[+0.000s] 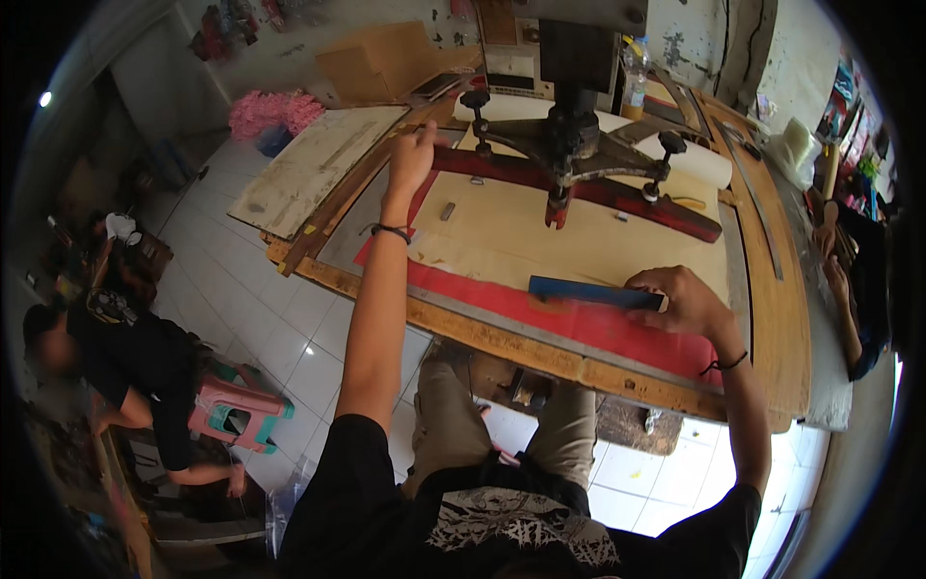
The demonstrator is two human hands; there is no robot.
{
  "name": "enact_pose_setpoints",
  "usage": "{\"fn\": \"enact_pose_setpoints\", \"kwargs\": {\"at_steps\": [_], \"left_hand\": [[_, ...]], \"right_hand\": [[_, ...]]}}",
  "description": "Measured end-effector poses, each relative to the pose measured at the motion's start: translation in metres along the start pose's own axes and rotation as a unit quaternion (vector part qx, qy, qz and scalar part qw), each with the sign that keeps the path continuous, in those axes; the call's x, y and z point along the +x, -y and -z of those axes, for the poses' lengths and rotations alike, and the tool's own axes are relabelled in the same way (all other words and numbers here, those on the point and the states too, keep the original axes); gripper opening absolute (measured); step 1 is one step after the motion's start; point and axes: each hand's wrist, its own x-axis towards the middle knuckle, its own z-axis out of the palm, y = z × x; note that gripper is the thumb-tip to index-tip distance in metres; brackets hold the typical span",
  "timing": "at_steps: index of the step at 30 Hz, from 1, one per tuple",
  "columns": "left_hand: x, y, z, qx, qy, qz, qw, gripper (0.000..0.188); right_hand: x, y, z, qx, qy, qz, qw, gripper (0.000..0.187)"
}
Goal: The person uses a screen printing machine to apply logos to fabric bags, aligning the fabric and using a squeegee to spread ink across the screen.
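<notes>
My left hand [413, 166] is at the left end of a red metal beam [656, 207], its fingers curled round that end. The beam hangs under a dark press head [576, 130] with black knobs. In my right hand [680, 297] is a blue flat strip [588, 291], gripped at its right end. It lies low over the near edge of a cream sheet [540, 227] and a red sheet [482, 291]. Small metal pieces, among them a grey block [448, 210], rest on the cream sheet. The fingertips of my left hand are partly hidden.
The wooden-edged table [473, 333] curves in front of me. A pale board [309, 174] lies at its left, and a bottle [634, 87] stands at the back. One person sits low at the left near a pink-and-green stool [236, 400]; another person's arms [839, 275] show at the right.
</notes>
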Motion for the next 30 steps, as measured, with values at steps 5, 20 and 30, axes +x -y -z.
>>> {"fn": "enact_pose_setpoints", "kwargs": {"at_steps": [5,20,30], "left_hand": [[-0.008,-0.001,-0.007,0.052,-0.059,-0.126,0.989,0.037],[-0.032,-0.013,-0.018,0.200,0.053,-0.274,0.939,0.061],[-0.010,0.039,0.007,-0.204,-0.292,-0.030,0.934,0.061]], "right_hand": [[-0.004,-0.013,-0.014,0.021,-0.039,0.017,0.999,0.031],[0.000,-0.018,-0.018,0.078,-0.041,-0.012,0.996,0.031],[0.000,-0.021,-0.025,0.080,-0.055,0.020,0.995,0.033]]}}
